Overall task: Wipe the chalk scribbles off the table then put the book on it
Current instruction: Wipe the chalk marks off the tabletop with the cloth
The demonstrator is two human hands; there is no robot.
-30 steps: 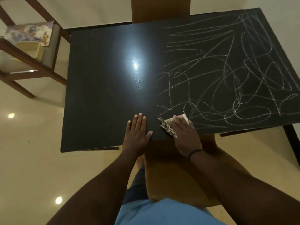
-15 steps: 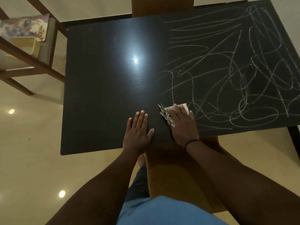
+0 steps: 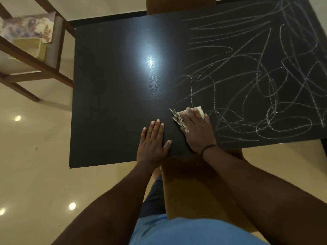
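1. Right now your right hand (image 3: 198, 131) presses a frayed cloth (image 3: 182, 119) flat on the bench (image 3: 109, 103) at about 5 o'clock — fingers straight and together.
2. Your left hand (image 3: 153, 144) lies flat just beside it, fingers straight and holding nothing.
3. Chalk scribbles (image 3: 256, 82) cover the bench from 1 to 4 o'clock.
4. A patterned book (image 3: 26, 27) sits on the shelf at 10 o'clock.
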